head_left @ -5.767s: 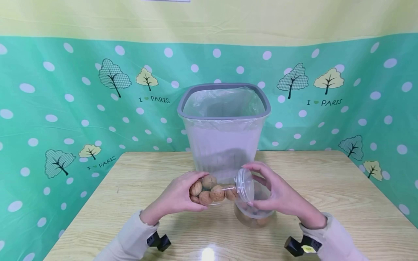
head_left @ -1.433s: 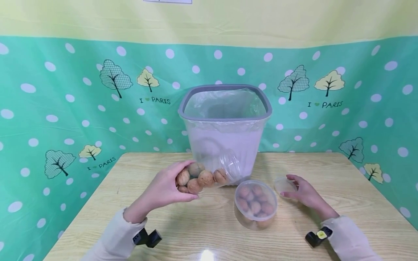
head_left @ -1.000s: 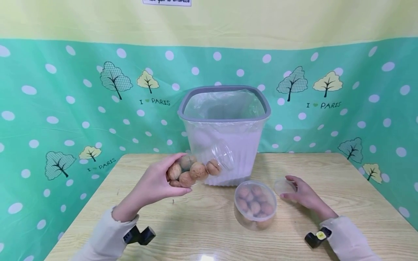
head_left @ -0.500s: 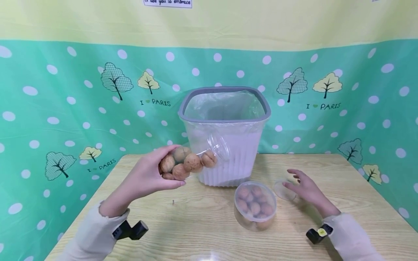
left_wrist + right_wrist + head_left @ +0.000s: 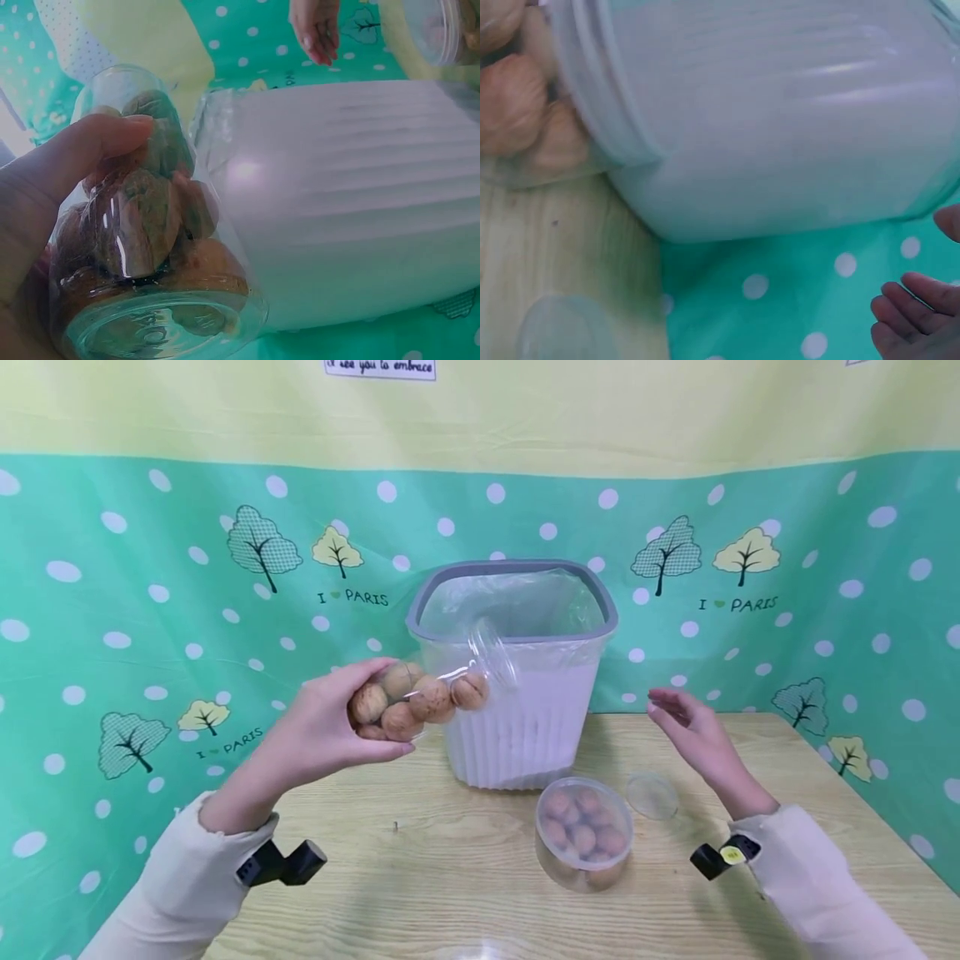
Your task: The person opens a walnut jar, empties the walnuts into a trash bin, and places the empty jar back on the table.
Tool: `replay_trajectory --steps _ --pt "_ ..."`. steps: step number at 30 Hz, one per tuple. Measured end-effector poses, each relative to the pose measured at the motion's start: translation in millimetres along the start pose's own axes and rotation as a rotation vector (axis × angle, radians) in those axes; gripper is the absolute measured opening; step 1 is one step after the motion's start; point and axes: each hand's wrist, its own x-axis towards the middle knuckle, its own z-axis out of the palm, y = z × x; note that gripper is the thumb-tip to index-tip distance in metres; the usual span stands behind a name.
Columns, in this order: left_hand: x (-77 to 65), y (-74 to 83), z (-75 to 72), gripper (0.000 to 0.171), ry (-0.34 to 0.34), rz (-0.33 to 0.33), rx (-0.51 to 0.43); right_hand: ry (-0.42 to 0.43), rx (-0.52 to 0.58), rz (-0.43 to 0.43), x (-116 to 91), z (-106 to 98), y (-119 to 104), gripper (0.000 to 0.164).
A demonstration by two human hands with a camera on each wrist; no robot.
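My left hand [image 5: 315, 722] grips a clear plastic jar [image 5: 491, 652] around its base end. Several walnuts [image 5: 431, 697] lie inside. The jar is tilted, its uncovered mouth pointing up and right in front of the bin's rim. In the left wrist view the thumb presses along the jar's side [image 5: 157, 307]. Raised above the table on the right, my right hand [image 5: 697, 735] holds nothing, fingers relaxed. Below it a clear round lid [image 5: 652, 796] lies flat on the wood. A lidded round tub of walnuts [image 5: 583, 822] stands left of that lid.
A white waste bin [image 5: 517, 727] with a grey rim and a clear bag liner stands at the table's back. The wooden table [image 5: 450, 893] carries a small dark speck left of the tub. A green dotted curtain [image 5: 300, 635] hangs behind and at both sides.
Earlier both hands were on the jar, the right at its lid. The lid now lies on the table. My right hand has let go and risen; my left has carried the jar left and upward.
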Motion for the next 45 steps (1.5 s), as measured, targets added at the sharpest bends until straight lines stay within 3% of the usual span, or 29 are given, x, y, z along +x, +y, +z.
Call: replay_trajectory --steps 9,14,18,26,37,45 --pt "18.3 -1.9 -16.1 0.063 0.022 -0.012 0.034 0.075 0.12 -0.061 18 -1 -46 0.058" --pt "21.4 -7.9 -25.3 0.063 0.057 -0.005 0.064 0.076 0.209 -0.077 27 -2 -68 0.061" --pt "22.9 -10.9 -33.7 0.062 0.055 -0.044 0.071 0.089 0.225 -0.116 37 -2 -80 0.06" --pt "38.6 -19.5 -44.6 0.06 0.048 -0.138 0.138 0.093 0.177 -0.11 52 -4 -97 0.062" --pt "59.9 -34.3 -48.8 0.049 0.045 -0.136 0.167 0.048 0.183 -0.046 70 -1 -108 0.066" --pt "73.5 -42.5 -53.8 0.056 0.053 -0.094 0.174 0.036 0.209 -0.023 76 -1 -113 0.064"
